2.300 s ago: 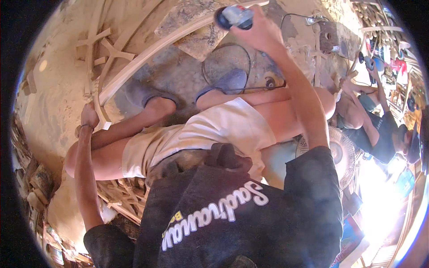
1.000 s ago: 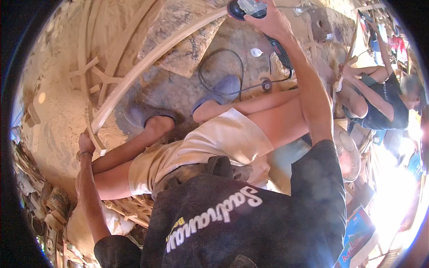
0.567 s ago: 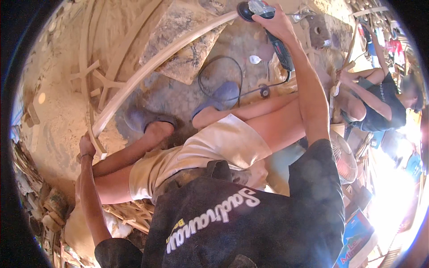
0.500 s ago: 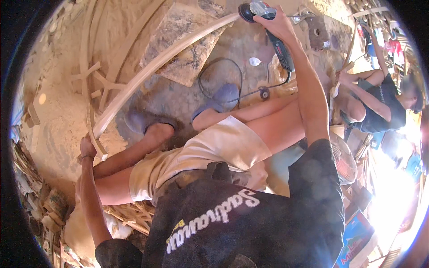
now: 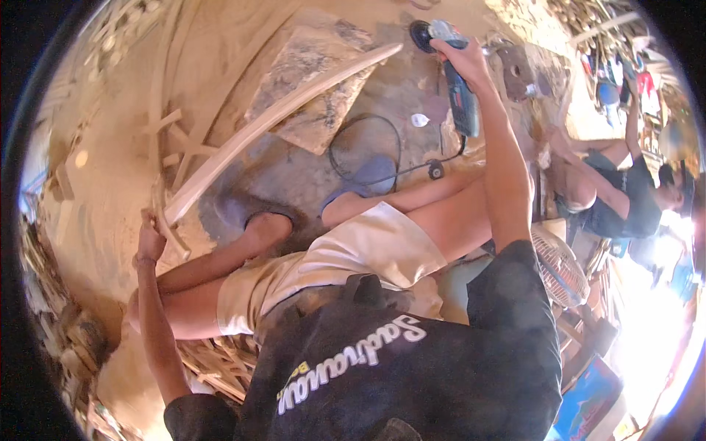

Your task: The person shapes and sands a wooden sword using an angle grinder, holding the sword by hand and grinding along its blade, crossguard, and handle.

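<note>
Long curved pale wooden strip (image 5: pixel 295 102) is passing over stained flat slab (image 5: pixel 316 123); right hand (image 5: pixel 472 65) is gripping blue-grey angle grinder (image 5: pixel 462 106), black disc (image 5: pixel 420 36) just beside far end. Left hand (image 5: pixel 151 234) at near end; its pinch we cannot tell. We are fearing loose hold letting disc kick strip, black cable (image 5: pixel 412 170) snagging feet (image 5: pixel 269 230). Dusty tan floor (image 5: pixel 95 198); wire-caged fan (image 5: pixel 562 270), dark-shirted co-worker (image 5: pixel 624 192) rightward.

Curved wooden strip (image 5: pixel 279 112), pale and slender, crossing diagonally above a mottled slab (image 5: pixel 321 123), its ends extending past the slab at lower left and upper right. Angle grinder (image 5: pixel 461 99), dark-bodied, grey-headed, right of the slab; its round black disc (image 5: pixel 420 35) apart from the strip.
</note>
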A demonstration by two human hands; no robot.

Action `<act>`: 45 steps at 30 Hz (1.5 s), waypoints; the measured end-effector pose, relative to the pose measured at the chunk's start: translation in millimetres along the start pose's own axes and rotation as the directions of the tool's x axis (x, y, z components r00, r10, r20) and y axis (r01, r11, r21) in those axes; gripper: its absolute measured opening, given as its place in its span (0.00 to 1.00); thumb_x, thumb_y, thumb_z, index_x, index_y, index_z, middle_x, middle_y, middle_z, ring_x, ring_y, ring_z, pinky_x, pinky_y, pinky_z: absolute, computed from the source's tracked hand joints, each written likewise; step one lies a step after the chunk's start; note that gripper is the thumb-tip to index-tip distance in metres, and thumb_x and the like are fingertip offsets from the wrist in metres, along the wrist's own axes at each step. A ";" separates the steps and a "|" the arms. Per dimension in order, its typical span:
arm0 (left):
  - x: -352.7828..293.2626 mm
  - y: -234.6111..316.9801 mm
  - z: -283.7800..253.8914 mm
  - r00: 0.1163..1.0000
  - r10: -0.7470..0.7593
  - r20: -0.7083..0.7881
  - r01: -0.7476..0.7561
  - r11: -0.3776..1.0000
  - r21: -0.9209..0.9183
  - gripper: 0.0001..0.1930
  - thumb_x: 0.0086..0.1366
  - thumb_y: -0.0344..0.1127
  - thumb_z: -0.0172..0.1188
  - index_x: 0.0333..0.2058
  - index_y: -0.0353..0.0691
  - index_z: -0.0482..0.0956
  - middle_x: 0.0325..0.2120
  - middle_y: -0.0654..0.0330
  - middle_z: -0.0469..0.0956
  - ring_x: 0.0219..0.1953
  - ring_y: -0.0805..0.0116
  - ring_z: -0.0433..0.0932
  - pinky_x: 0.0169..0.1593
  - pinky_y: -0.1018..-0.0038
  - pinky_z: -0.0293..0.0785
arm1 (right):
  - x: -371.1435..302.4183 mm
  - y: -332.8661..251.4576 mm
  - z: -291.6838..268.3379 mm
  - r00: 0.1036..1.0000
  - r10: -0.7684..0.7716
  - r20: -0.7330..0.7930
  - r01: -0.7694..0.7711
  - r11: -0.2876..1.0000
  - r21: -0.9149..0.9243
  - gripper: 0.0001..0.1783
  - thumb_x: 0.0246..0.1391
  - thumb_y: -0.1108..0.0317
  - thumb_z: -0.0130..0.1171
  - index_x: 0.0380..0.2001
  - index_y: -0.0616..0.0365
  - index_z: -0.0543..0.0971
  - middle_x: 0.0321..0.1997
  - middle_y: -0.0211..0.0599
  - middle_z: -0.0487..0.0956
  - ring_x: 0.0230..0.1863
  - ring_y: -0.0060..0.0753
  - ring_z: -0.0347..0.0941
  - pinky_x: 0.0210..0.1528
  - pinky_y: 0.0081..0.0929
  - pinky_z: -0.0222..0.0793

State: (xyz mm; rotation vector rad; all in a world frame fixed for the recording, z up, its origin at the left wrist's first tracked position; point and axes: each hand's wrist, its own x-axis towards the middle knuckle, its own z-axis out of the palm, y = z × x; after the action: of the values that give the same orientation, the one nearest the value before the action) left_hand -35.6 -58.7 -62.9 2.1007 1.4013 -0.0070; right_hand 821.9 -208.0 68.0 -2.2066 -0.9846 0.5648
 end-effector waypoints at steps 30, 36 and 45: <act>-33.0 138.6 24.5 0.984 0.176 0.036 -0.176 0.984 -0.016 0.37 0.55 0.59 0.78 0.58 0.45 0.79 0.48 0.48 0.87 0.53 0.40 0.82 0.56 0.50 0.78 | -271.0 -311.4 256.1 0.533 -0.422 0.733 0.717 0.685 -0.128 0.45 0.54 0.44 0.70 0.66 0.59 0.69 0.42 0.59 0.87 0.47 0.62 0.86 0.51 0.56 0.80; -30.3 159.9 9.6 0.976 0.045 0.211 -0.045 0.999 -0.006 0.43 0.54 0.56 0.80 0.64 0.43 0.72 0.51 0.46 0.85 0.57 0.42 0.82 0.58 0.50 0.77 | -269.5 -303.6 263.4 0.547 -0.420 0.724 0.724 0.672 -0.157 0.47 0.54 0.41 0.70 0.68 0.57 0.68 0.43 0.58 0.87 0.47 0.63 0.85 0.50 0.54 0.80; -31.7 162.0 16.8 0.980 0.148 0.133 -0.144 0.989 -0.041 0.36 0.58 0.54 0.78 0.59 0.41 0.77 0.48 0.46 0.86 0.52 0.43 0.83 0.57 0.51 0.78 | -253.4 -287.3 244.7 0.572 -0.389 0.722 0.725 0.652 -0.224 0.45 0.52 0.40 0.70 0.66 0.53 0.71 0.44 0.55 0.87 0.47 0.61 0.85 0.50 0.53 0.80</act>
State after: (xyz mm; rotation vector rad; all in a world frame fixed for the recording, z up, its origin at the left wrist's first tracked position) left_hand 91.8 -134.9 11.2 2.1303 1.1584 -0.0679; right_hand 373.9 -163.5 130.6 -1.8895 -2.3644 0.7933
